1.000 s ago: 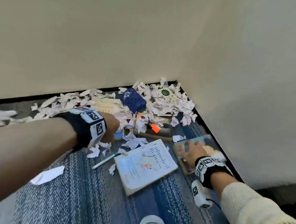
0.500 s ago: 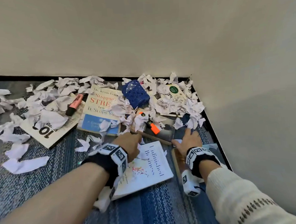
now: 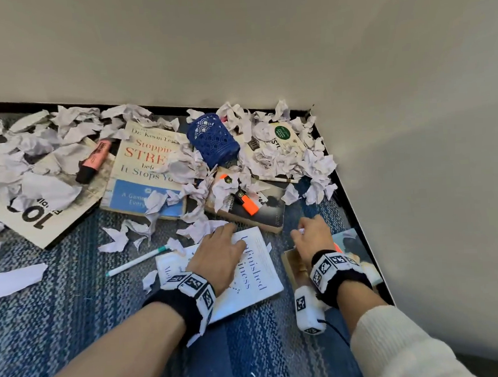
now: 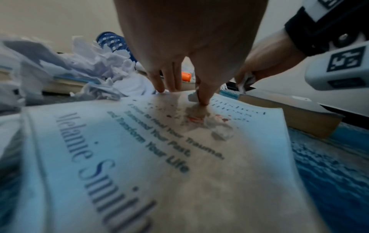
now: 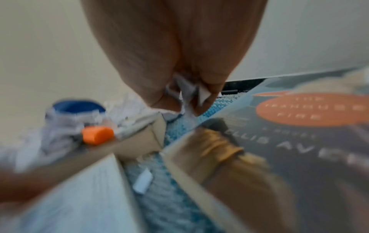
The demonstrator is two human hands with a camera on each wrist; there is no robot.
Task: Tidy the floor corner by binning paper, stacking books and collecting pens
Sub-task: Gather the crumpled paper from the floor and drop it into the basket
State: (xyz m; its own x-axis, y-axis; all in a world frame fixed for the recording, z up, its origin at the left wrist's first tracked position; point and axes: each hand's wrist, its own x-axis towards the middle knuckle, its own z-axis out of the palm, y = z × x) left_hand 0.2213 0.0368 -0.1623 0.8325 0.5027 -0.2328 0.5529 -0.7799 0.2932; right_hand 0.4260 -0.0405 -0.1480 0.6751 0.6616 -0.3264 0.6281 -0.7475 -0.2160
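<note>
My left hand (image 3: pixel 221 248) lies flat with straight fingers (image 4: pixel 171 82) on the white "Unfinished Business" book (image 3: pixel 248 287) on the blue carpet. My right hand (image 3: pixel 309 232) pinches a crumpled paper scrap (image 5: pixel 185 93) just above the carpet, beside the grey novel (image 5: pixel 299 141) by the wall. Crumpled paper (image 3: pixel 272 155) is heaped in the corner over several books. A blue mesh pen cup (image 3: pixel 212 139) lies tipped among it. An orange highlighter (image 3: pixel 247 203) rests on a dark book (image 3: pixel 261 213). A white pen (image 3: pixel 135 260) lies left of the white book.
A pink highlighter (image 3: pixel 91 161) sits on a book marked "10" (image 3: pixel 39 212) at the left. The "Stopping Stress" book (image 3: pixel 141 171) lies in the middle. Two walls meet at the corner, with a black skirting (image 3: pixel 357 211). Loose scraps (image 3: pixel 14 280) dot the carpet.
My left hand slid from the paper heap back onto the white book. My right hand moved forward off the grey novel and took up a paper scrap. The head view widened leftward.
</note>
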